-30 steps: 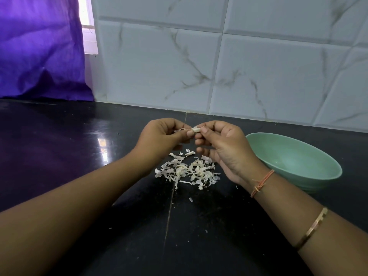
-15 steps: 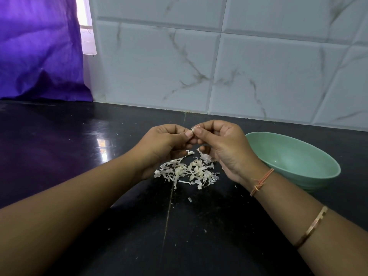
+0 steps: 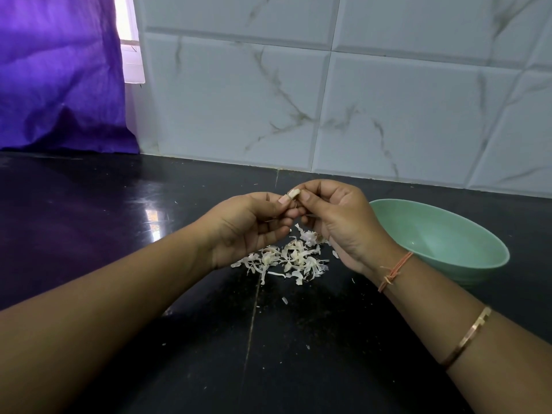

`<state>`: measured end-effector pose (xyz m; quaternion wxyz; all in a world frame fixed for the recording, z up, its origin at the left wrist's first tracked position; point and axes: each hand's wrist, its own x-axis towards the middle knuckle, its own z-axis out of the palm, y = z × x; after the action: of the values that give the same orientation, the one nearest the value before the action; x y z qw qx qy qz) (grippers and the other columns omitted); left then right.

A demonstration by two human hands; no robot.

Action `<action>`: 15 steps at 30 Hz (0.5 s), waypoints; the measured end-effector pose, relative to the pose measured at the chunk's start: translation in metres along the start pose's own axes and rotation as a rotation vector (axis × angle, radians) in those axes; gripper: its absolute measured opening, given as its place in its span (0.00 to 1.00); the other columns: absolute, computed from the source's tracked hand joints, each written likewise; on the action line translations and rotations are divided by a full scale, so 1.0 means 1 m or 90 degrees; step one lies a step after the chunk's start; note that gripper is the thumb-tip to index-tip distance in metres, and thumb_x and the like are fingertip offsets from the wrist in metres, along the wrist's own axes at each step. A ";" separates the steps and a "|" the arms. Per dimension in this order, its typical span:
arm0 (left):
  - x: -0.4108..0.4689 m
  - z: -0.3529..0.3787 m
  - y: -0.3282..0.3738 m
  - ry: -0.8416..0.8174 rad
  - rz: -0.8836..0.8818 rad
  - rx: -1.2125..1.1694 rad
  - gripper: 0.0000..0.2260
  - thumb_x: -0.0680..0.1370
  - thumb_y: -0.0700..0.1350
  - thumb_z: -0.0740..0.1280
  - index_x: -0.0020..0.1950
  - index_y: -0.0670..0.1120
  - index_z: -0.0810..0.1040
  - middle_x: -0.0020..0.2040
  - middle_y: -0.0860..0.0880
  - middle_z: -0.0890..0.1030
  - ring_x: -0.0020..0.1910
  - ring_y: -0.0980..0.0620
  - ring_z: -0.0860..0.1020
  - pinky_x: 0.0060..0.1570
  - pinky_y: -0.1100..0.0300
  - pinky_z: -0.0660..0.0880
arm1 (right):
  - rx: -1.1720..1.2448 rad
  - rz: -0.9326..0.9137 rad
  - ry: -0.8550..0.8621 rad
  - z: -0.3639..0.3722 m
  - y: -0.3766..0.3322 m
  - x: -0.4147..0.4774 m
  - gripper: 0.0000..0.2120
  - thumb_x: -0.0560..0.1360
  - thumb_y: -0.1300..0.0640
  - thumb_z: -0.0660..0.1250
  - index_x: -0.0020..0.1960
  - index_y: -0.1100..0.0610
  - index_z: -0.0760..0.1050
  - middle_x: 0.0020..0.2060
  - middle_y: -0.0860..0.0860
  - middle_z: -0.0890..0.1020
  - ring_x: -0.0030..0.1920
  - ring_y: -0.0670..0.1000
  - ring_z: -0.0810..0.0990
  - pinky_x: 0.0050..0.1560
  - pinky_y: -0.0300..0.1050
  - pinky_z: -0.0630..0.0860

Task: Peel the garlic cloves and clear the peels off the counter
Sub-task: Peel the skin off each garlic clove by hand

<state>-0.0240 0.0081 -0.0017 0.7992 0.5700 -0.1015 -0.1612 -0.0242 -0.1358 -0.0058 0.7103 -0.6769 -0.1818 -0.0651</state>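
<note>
Here, a crumpled purple cloth (image 3: pixel 59 73) hangs over the far left corner of the glossy black stone table (image 3: pixel 89 222), with a wall of white marble-veined tiles (image 3: pixel 388 100) running along the far edge to its right.

The left hand (image 3: pixel 248 231) is raised above the middle of the table. Its fingers (image 3: pixel 280 201) are curled inward, thumb and forefinger pinching one side of a small pale garlic clove (image 3: pixel 294 193). The clove sits between the two hands, off the table, with a bit of skin showing at its top.

Directly under the hands lies a loose heap of pale, papery garlic peels (image 3: pixel 286 259), spread on the table across a thin seam in the stone. A few stray flakes (image 3: pixel 284 300) lie apart from the heap, toward the near edge.

The right hand (image 3: pixel 343 225) meets the left at the clove, and its fingers (image 3: pixel 310 201) are bent and closed on the clove's other side. An orange thread bracelet (image 3: pixel 394 270) is tied round the right wrist, and a thin gold-coloured bangle (image 3: pixel 467 339) sits further up the forearm.

Toward the right edge of the table stands a pale green round bowl (image 3: pixel 433 234), upright, just behind the right wrist. What it holds cannot be told from this angle.
</note>
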 end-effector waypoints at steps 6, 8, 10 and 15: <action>0.004 -0.002 -0.003 0.037 0.030 0.043 0.07 0.77 0.39 0.62 0.39 0.42 0.75 0.30 0.51 0.80 0.28 0.60 0.77 0.36 0.68 0.77 | 0.060 0.044 -0.010 0.002 0.000 -0.001 0.08 0.78 0.62 0.61 0.44 0.62 0.78 0.33 0.53 0.81 0.34 0.46 0.79 0.36 0.36 0.75; 0.004 -0.002 -0.003 0.039 0.040 0.055 0.07 0.77 0.39 0.62 0.40 0.42 0.76 0.30 0.50 0.81 0.29 0.60 0.78 0.35 0.68 0.78 | 0.038 0.021 -0.003 0.002 0.001 -0.002 0.06 0.76 0.64 0.63 0.43 0.62 0.77 0.32 0.52 0.81 0.33 0.46 0.78 0.36 0.35 0.75; 0.003 -0.002 -0.003 0.032 0.037 0.052 0.07 0.77 0.38 0.62 0.40 0.42 0.76 0.31 0.50 0.81 0.29 0.59 0.78 0.34 0.68 0.78 | 0.022 0.011 0.007 0.003 0.001 -0.002 0.06 0.76 0.66 0.63 0.43 0.62 0.77 0.33 0.53 0.80 0.33 0.45 0.78 0.36 0.35 0.75; 0.003 -0.002 0.000 0.012 0.001 0.005 0.08 0.77 0.38 0.61 0.39 0.42 0.76 0.31 0.49 0.81 0.29 0.59 0.78 0.37 0.67 0.78 | 0.039 0.016 -0.002 0.003 0.002 0.000 0.06 0.76 0.66 0.62 0.44 0.61 0.78 0.36 0.54 0.79 0.35 0.46 0.77 0.42 0.39 0.76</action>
<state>-0.0209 0.0087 -0.0028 0.7983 0.5743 -0.0950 -0.1543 -0.0239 -0.1331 -0.0078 0.7314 -0.6568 -0.1764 -0.0498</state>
